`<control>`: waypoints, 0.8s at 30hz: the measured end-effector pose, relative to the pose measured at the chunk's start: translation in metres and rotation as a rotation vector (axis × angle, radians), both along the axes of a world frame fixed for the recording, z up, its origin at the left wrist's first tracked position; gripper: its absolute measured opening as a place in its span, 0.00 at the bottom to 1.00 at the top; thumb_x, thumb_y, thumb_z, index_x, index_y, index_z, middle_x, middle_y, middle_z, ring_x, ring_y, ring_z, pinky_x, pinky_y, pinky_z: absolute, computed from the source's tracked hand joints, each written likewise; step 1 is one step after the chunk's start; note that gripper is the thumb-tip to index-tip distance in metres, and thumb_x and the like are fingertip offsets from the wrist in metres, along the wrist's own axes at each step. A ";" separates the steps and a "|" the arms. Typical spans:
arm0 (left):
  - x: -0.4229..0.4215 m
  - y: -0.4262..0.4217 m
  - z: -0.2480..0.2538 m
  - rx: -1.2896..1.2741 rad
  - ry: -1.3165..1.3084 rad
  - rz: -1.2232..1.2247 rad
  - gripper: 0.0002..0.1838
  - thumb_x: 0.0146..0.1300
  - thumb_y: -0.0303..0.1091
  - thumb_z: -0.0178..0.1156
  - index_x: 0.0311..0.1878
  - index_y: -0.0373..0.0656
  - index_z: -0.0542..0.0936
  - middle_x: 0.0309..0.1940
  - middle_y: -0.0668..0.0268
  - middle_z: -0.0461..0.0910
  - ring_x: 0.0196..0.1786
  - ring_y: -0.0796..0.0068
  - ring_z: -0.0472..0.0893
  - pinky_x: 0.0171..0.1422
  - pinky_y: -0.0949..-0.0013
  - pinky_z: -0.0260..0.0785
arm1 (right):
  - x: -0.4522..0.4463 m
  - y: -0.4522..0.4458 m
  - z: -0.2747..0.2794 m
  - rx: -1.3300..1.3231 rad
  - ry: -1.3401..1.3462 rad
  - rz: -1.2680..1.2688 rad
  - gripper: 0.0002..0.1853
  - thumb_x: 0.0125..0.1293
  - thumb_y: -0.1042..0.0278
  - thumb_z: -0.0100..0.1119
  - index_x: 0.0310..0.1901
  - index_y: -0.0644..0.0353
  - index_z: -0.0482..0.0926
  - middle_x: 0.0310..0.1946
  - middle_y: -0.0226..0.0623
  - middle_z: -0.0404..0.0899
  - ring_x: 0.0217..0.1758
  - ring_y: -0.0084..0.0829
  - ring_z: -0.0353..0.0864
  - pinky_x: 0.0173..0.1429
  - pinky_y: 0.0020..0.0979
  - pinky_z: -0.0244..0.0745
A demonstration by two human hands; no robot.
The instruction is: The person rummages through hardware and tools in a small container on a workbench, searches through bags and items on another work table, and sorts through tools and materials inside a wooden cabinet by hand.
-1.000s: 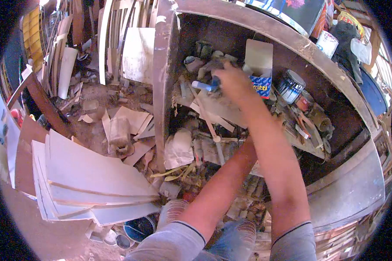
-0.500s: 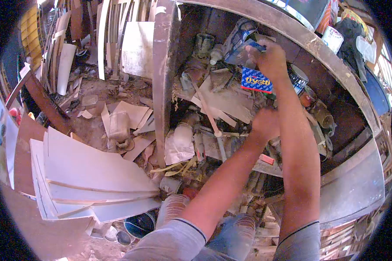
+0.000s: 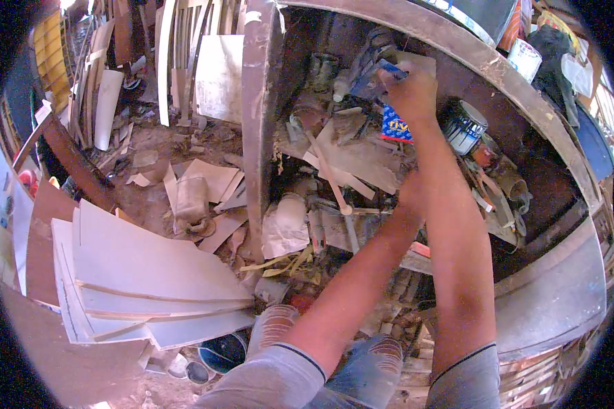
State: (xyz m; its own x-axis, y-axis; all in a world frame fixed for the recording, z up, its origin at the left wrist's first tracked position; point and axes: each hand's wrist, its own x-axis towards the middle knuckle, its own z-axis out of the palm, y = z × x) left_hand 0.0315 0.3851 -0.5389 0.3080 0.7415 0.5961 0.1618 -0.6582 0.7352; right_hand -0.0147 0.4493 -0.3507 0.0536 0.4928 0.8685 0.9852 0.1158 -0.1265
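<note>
My right hand (image 3: 414, 94) reaches high into the cluttered shelf, its fingers closed on the upper edge of a blue cardboard box (image 3: 394, 125). Part of the box's printed front shows below the hand; my wrist covers the rest of the lettering. Lower down, my left hand (image 3: 411, 193) is near some wooden pieces, partly behind my right forearm. Its fingers are hidden, so I cannot see whether it holds anything. Right of my right wrist stands a paint-streaked can (image 3: 465, 127). A thin wooden stick (image 3: 329, 174) lies left of my left hand.
Dusty jars (image 3: 322, 71) stand at the back of the shelf. White board offcuts (image 3: 150, 266) are stacked at the left. A wooden post (image 3: 256, 136) divides the cabinet. A grey panel (image 3: 559, 286) borders the right side, and a bucket (image 3: 223, 351) sits near my knees.
My right hand has shifted slightly left and down, now covering more of the blue box's lettering. The paint can shows more fully. My left hand has moved slightly behind the right forearm.
</note>
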 end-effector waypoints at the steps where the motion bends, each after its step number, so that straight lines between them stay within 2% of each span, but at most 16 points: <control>1: 0.001 0.001 -0.001 0.001 -0.001 -0.006 0.20 0.65 0.53 0.64 0.48 0.47 0.88 0.39 0.54 0.90 0.42 0.50 0.90 0.48 0.47 0.84 | -0.004 -0.003 0.001 -0.009 0.012 -0.061 0.18 0.58 0.52 0.78 0.36 0.60 0.90 0.31 0.49 0.88 0.38 0.50 0.89 0.45 0.44 0.82; 7: -0.008 -0.003 0.008 0.042 0.046 -0.042 0.21 0.65 0.53 0.64 0.49 0.47 0.87 0.41 0.54 0.90 0.43 0.51 0.90 0.49 0.47 0.83 | 0.008 0.028 -0.015 -0.113 0.069 -0.119 0.18 0.60 0.53 0.76 0.41 0.62 0.90 0.39 0.56 0.88 0.43 0.54 0.88 0.50 0.47 0.82; 11: -0.015 -0.008 0.012 0.062 0.091 -0.064 0.21 0.66 0.53 0.64 0.49 0.47 0.87 0.42 0.54 0.89 0.44 0.51 0.89 0.50 0.48 0.82 | -0.002 0.023 -0.040 -0.158 -0.134 -0.035 0.18 0.59 0.58 0.74 0.43 0.64 0.89 0.40 0.58 0.87 0.47 0.56 0.88 0.56 0.50 0.82; 13: -0.018 -0.012 0.011 0.073 0.108 -0.075 0.21 0.66 0.53 0.63 0.50 0.47 0.87 0.42 0.54 0.89 0.45 0.51 0.89 0.51 0.48 0.82 | -0.010 0.017 -0.044 -0.232 -0.168 -0.018 0.15 0.58 0.62 0.72 0.41 0.64 0.88 0.41 0.59 0.87 0.48 0.57 0.87 0.59 0.50 0.81; 16: -0.021 -0.017 0.009 0.086 0.135 -0.096 0.21 0.66 0.53 0.63 0.50 0.47 0.87 0.43 0.54 0.89 0.45 0.51 0.89 0.51 0.48 0.82 | -0.028 0.012 -0.033 -0.537 -0.172 -0.093 0.14 0.58 0.67 0.68 0.43 0.67 0.85 0.44 0.61 0.85 0.52 0.59 0.85 0.63 0.51 0.79; 19: -0.023 -0.024 0.004 0.096 0.157 -0.114 0.21 0.66 0.53 0.63 0.51 0.47 0.87 0.43 0.54 0.89 0.46 0.51 0.88 0.52 0.48 0.81 | -0.054 -0.006 -0.034 -0.228 -0.180 -0.028 0.18 0.57 0.71 0.65 0.50 0.66 0.81 0.49 0.61 0.83 0.58 0.59 0.81 0.65 0.52 0.77; 22: -0.022 -0.023 0.004 0.100 0.160 -0.111 0.21 0.66 0.53 0.63 0.51 0.47 0.86 0.44 0.54 0.89 0.47 0.51 0.88 0.53 0.48 0.81 | -0.083 -0.012 -0.028 -0.177 -0.263 0.078 0.23 0.57 0.72 0.64 0.56 0.63 0.78 0.51 0.58 0.81 0.63 0.60 0.77 0.67 0.53 0.75; 24: -0.023 -0.022 0.009 0.099 0.160 -0.106 0.21 0.67 0.53 0.63 0.52 0.47 0.86 0.45 0.54 0.88 0.47 0.51 0.88 0.53 0.48 0.81 | -0.094 -0.003 -0.036 -0.238 -0.335 0.292 0.24 0.57 0.70 0.64 0.59 0.60 0.79 0.55 0.56 0.82 0.66 0.58 0.76 0.72 0.54 0.71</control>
State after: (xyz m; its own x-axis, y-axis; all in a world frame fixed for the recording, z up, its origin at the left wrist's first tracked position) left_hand 0.0086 0.3635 -0.5301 0.4780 0.6404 0.6012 0.1976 -0.7453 0.6368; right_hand -0.1088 0.4460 -0.3870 -0.3789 0.6322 0.6758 0.9069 0.3991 0.1352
